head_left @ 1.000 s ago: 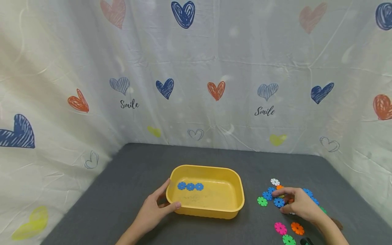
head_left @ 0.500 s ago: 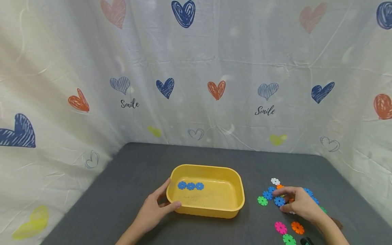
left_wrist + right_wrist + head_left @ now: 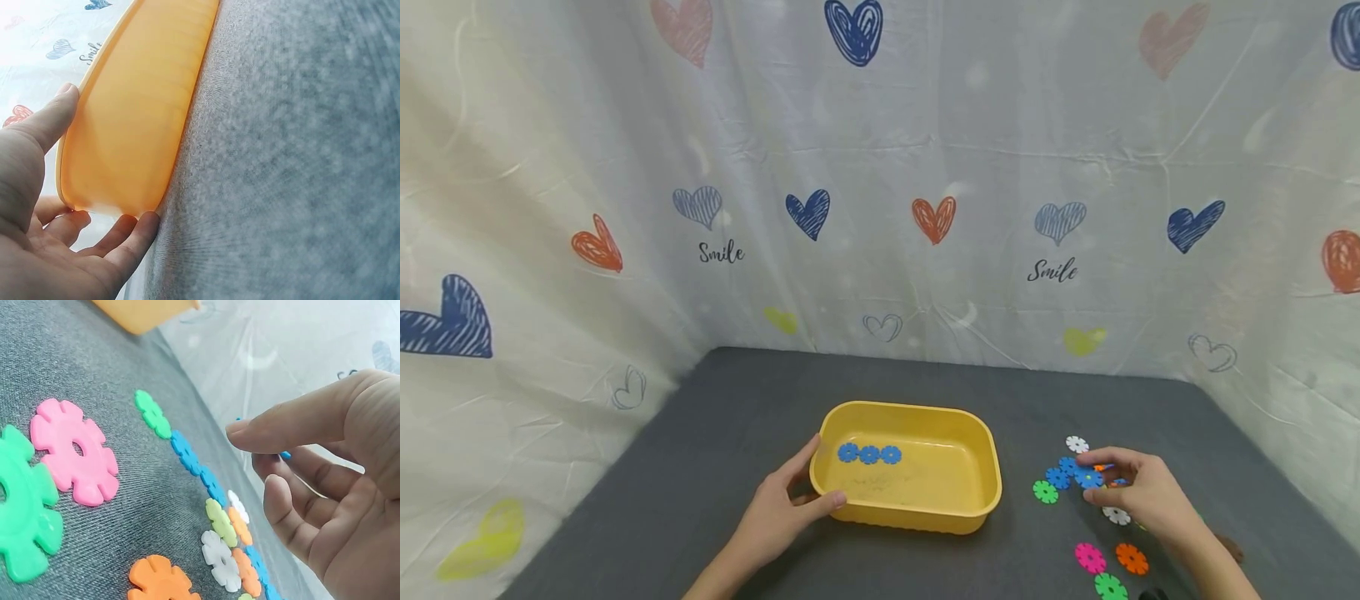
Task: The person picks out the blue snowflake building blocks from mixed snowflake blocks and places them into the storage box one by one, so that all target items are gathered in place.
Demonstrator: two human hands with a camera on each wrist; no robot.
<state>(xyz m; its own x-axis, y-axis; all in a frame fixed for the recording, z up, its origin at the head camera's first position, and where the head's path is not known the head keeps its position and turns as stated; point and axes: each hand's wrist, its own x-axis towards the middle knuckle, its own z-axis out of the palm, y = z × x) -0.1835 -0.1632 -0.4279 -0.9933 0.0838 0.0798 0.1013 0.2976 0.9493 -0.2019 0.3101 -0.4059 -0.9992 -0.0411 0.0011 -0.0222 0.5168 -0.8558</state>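
Note:
My left hand [image 3: 778, 510] grips the left end of a yellow plastic tub [image 3: 943, 483], thumb at the near rim and fingers along the outside wall, as the left wrist view [image 3: 134, 119] also shows. Three blue notched snowflake discs [image 3: 869, 454] lie in a row inside the tub. Off to the right, my right hand [image 3: 1146, 492] pinches another blue snowflake disc [image 3: 1088, 477] between thumb and fingers, above the loose discs. In the right wrist view the fingers hide most of it; only a bit of blue edge [image 3: 285, 455] shows.
Around the right hand lie loose snowflake discs: green [image 3: 1046, 492], blue [image 3: 1057, 479], white [image 3: 1077, 444]. Nearer are a pink disc [image 3: 1090, 557], an orange disc [image 3: 1132, 559] and a green disc [image 3: 1110, 587]. A small dark object [image 3: 1153, 595] sits at the bottom edge. A heart-printed curtain [image 3: 880, 267] hangs behind the table.
My right hand has lifted the blue disc from among the others, slightly upward, uncovering a white disc below. The left hand keeps its hold on the tub.

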